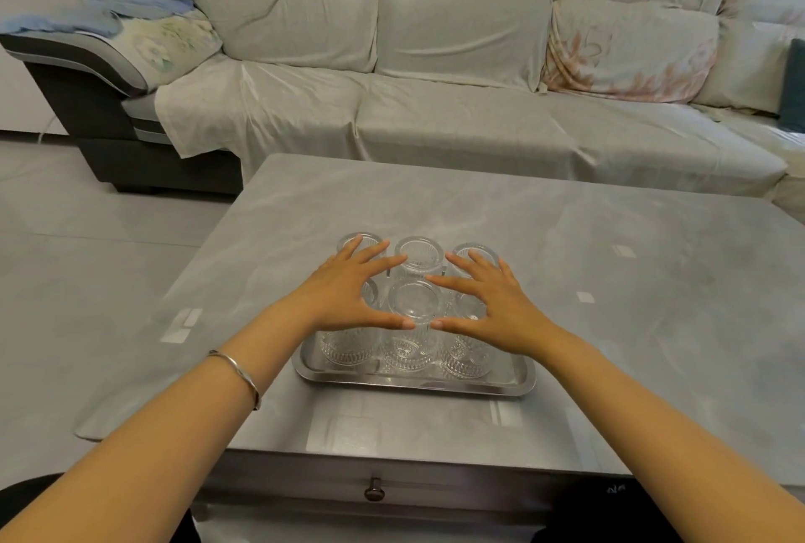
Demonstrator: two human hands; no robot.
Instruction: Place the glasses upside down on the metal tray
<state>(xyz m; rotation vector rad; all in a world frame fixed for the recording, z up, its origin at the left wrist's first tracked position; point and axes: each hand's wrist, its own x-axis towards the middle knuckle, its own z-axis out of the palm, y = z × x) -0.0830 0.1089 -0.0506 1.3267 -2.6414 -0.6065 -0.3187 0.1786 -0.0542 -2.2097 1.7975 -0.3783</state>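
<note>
A grey table (501, 229) holds a metal tray (518, 381) with six glasses (414, 311) inverted in two rows. The left hand (348, 294) and right hand (492, 307) hover above them, fingers spread wide, holding nothing. A covered sofa (435, 76) stands behind, on a tiled floor (87, 229).

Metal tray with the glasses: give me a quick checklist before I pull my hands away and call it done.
1. Six clear ribbed glasses, e.g. the front middle one, stand on the rectangular metal tray: ok.
2. Visible glasses are upside down, bases up: ok; the two partly under the hands: cannot tell.
3. Left hand spread open, gripping nothing: ok.
4. Right hand spread open, gripping nothing: ok.
5. Fingers clear of the glass tops: cannot tell.
6. Tray sits fully on the grey stone-look table, away from its edges: ok.
</note>
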